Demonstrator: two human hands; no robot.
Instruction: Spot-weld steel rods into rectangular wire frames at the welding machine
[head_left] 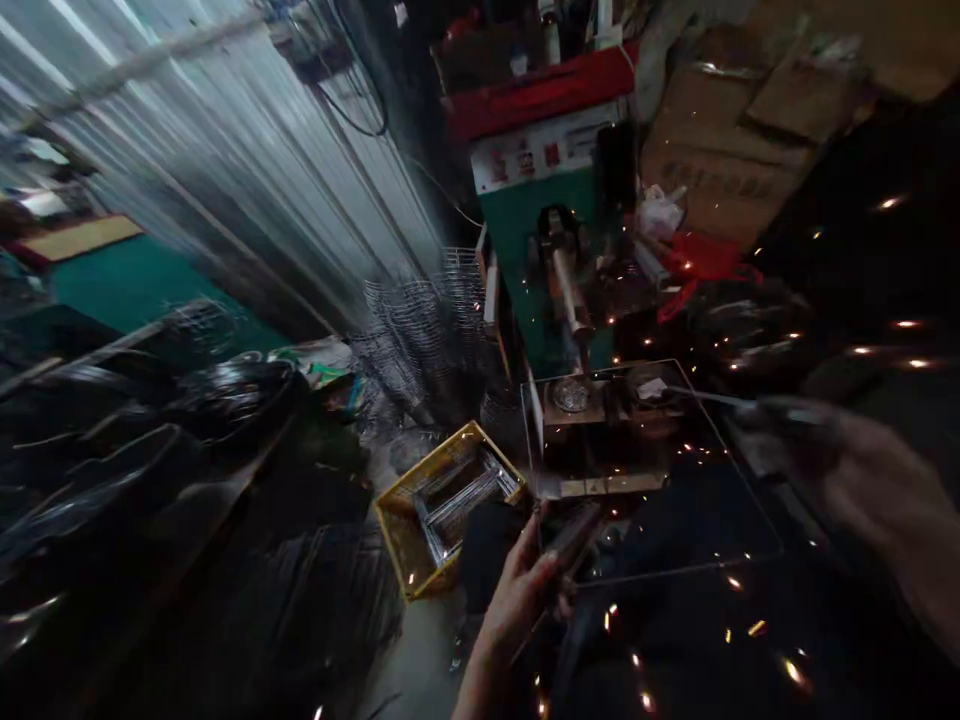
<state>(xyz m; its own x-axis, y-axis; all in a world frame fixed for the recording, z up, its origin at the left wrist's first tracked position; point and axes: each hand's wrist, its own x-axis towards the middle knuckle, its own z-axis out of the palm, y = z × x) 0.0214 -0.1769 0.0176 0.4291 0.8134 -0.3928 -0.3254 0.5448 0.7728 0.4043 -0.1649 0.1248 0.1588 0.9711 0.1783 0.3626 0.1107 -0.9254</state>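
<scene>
My left hand point(529, 575) is closed near the left corner of a thin rectangular wire frame point(679, 571), with a dark bar-like piece beside its fingers. The frame extends to the right above my dark clothing. My right hand point(862, 470), smeared by motion, is wrapped round a dark-handled tool; a thin pale rod point(712, 397) points left from it across the frame's far right corner. Beyond the frame stands a green machine point(506, 225) with a metal arm point(570, 290) reaching down to a round metal piece point(571, 394). Bright sparks scatter all around my hands.
A yellow crate point(394, 520) holding metal wire parts stands left of my left hand. Stacked wire racks point(412, 330) lean by a corrugated metal wall point(247, 150). Cardboard boxes point(720, 160) and a red bag point(705, 258) are at the back right. Dark bundles point(232, 390) lie at left.
</scene>
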